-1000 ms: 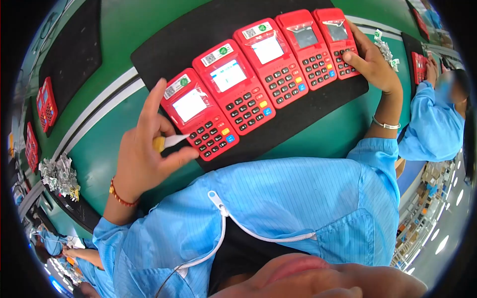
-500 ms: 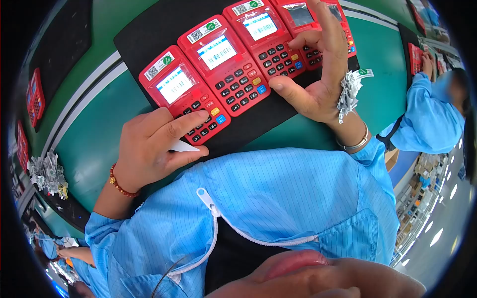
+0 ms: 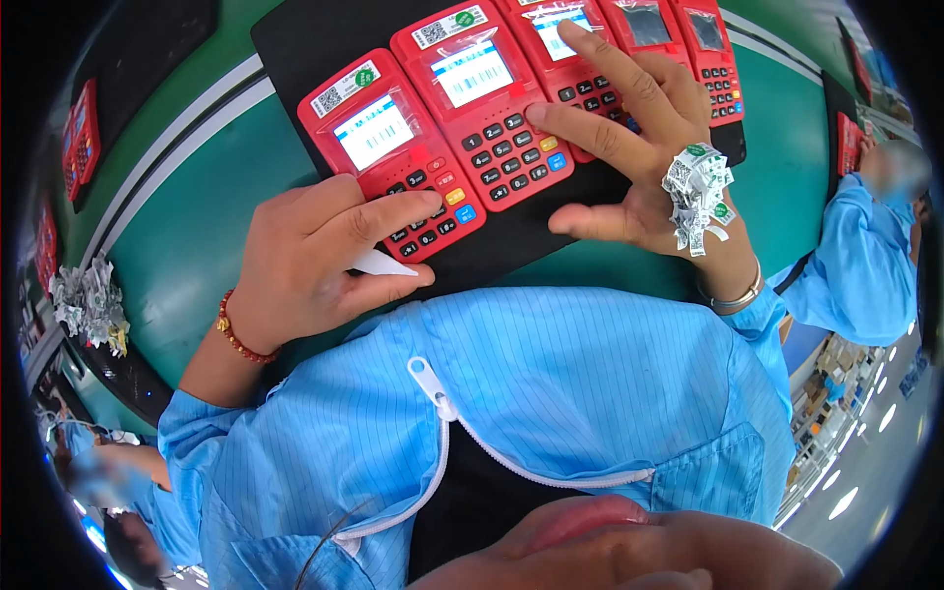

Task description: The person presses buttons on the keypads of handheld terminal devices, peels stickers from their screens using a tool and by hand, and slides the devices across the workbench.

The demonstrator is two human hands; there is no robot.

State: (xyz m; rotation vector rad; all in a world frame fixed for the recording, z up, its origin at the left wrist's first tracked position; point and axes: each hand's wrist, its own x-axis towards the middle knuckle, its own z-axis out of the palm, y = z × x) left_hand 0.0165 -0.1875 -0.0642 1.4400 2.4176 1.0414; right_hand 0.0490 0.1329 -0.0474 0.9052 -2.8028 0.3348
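Several red card payment terminals lie in a row on a black mat (image 3: 285, 49). My left hand (image 3: 310, 246) is at the leftmost terminal (image 3: 339, 74), its index finger on the keypad. A white pointed piece (image 3: 382, 264) sticks out between its thumb and curled fingers. My right hand (image 3: 639, 147) is spread, with nothing in its fingers. One fingertip is by the keypad of the second terminal (image 3: 408, 44), another over the lit screen of the third terminal (image 3: 513, 18). A wad of peeled stickers (image 3: 696, 192) clings near my right wrist.
Two terminals with dark screens, one the far-right terminal (image 3: 708, 69), end the row. More stickers form a clump (image 3: 88, 305) at left, near another red terminal (image 3: 81, 138). A co-worker in blue (image 3: 851, 256) is at right; another person's sleeve (image 3: 162, 521) shows lower left.
My right hand has gone from raised, bent fingers to fingers spread over the second and third terminals. My left index finger stays on the leftmost keypad. The view has shifted slightly.
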